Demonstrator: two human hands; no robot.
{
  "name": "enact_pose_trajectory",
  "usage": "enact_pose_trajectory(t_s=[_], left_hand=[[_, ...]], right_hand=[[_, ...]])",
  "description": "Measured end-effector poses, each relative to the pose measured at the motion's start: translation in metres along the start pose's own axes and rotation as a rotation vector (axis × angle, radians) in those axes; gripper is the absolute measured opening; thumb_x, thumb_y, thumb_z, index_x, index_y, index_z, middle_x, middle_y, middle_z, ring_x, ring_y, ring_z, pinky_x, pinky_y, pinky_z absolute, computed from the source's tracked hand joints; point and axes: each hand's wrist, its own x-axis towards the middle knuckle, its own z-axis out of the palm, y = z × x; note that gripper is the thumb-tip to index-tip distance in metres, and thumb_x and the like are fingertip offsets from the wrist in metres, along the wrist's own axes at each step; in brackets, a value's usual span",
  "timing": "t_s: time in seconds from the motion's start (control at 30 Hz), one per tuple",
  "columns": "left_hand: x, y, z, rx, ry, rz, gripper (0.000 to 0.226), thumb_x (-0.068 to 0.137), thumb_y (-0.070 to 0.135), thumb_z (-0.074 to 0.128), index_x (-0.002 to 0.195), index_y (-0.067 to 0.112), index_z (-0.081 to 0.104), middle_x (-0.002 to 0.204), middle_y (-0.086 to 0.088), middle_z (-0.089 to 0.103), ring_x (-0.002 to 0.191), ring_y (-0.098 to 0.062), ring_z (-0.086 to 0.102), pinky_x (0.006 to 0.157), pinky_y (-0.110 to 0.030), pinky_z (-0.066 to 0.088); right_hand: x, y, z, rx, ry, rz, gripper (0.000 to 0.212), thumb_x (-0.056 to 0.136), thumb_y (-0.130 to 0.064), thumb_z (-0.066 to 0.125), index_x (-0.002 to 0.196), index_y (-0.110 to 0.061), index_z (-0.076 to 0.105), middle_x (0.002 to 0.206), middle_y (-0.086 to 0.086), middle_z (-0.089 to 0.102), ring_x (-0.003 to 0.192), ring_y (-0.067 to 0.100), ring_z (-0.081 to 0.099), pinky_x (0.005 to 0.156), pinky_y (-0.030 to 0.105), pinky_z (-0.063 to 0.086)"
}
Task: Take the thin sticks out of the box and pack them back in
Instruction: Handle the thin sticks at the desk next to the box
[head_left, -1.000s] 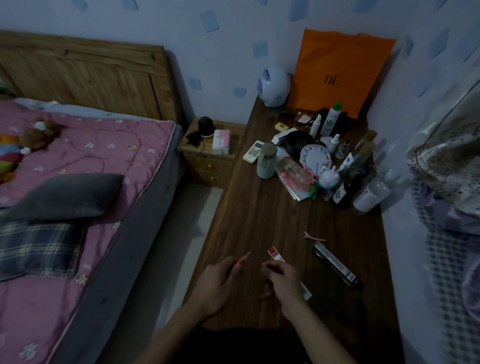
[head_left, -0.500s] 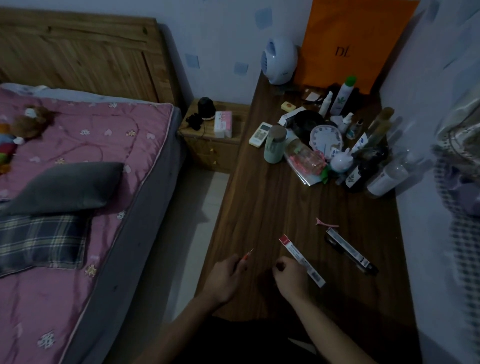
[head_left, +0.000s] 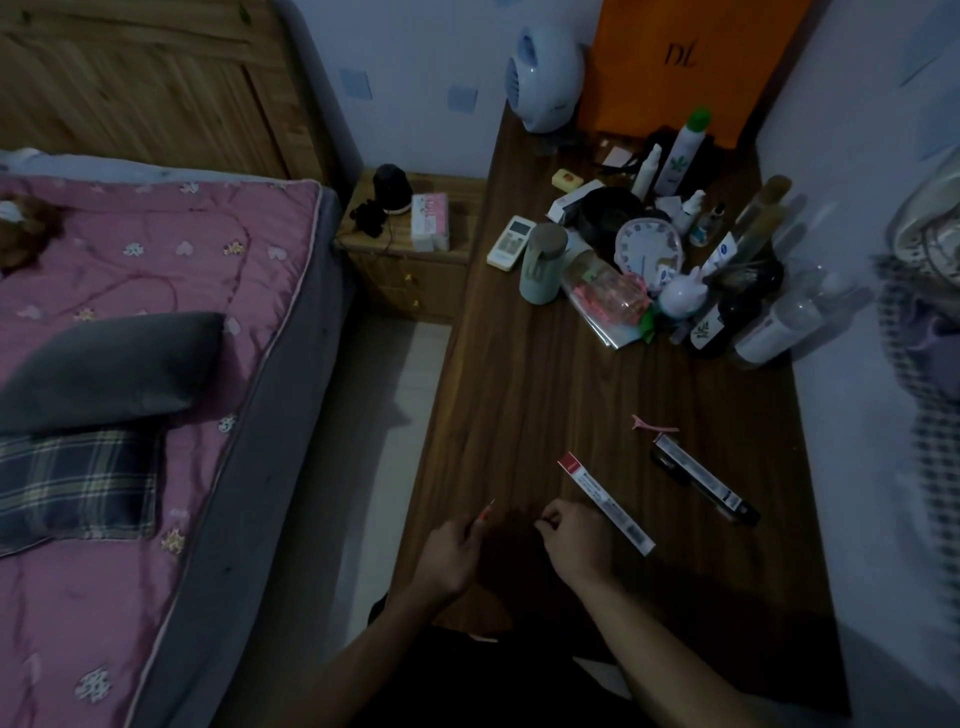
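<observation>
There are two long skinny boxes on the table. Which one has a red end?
The long box right beside the right hand has the red end. The other long box, farther right below the pink clip, shows none.

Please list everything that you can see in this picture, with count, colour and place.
Desk: 1, dark wood, centre.
Slim box: 1, white with red end, flat beside right hand.
Second slim box: 1, grey and black, further right.
Hair clip: 1, pink, above the boxes.
Bottles and jars: many, mixed, far end of the desk.
Fan: 1, white, far edge.
Bag: 1, orange, against wall.
Bed: 1, pink quilt, left.
Thin stick: 1, red-tipped, in left hand.
Left hand: closed on stick.
Right hand: fingers curled; contents unclear.
</observation>
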Motion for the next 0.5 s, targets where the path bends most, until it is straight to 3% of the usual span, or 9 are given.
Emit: enact_pose_trajectory(t_s=[0.07,0.23,0.4,0.5], left_hand=[[0.001,-0.001,0.0,0.0,0.001,-0.004,0.044,0.102,0.035,0.042,0.076,0.007,0.064,0.07,-0.012,0.065,0.065,-0.024,0.062,0.056,-0.028,0.035],[0.0,-0.002,0.002,-0.018,-0.026,-0.026,0.051,0.102,0.038,0.041,0.077,0.0,0.066,0.064,-0.004,0.06,0.054,-0.014,0.054,0.052,-0.027,0.034],[-0.002,0.003,0.003,-0.092,0.012,0.002,0.047,0.101,0.037,0.044,0.076,0.004,0.067,0.062,-0.001,0.063,0.054,-0.008,0.057,0.051,-0.026,0.037],[-0.007,0.01,-0.001,-0.124,0.054,0.02,0.036,0.101,0.034,0.045,0.085,0.012,0.068,0.075,-0.004,0.071,0.064,-0.009,0.062,0.056,-0.025,0.042]], right_hand=[[-0.001,-0.001,0.0,-0.021,0.009,-0.008,0.007,0.087,-0.035,0.073,0.09,-0.029,0.072,0.087,-0.011,0.07,0.074,0.003,0.053,0.06,0.019,0.037],[-0.003,-0.004,-0.004,-0.05,-0.016,-0.015,0.008,0.088,-0.036,0.071,0.092,-0.03,0.069,0.085,-0.013,0.065,0.077,0.004,0.058,0.063,0.021,0.044],[-0.002,-0.006,-0.014,-0.071,-0.106,-0.041,0.02,0.088,-0.03,0.073,0.107,-0.025,0.069,0.107,-0.005,0.071,0.1,0.013,0.066,0.078,0.025,0.051],[-0.007,-0.008,-0.024,-0.024,-0.114,-0.041,0.033,0.089,-0.025,0.072,0.121,-0.023,0.067,0.117,-0.004,0.071,0.109,0.014,0.065,0.089,0.028,0.054]])
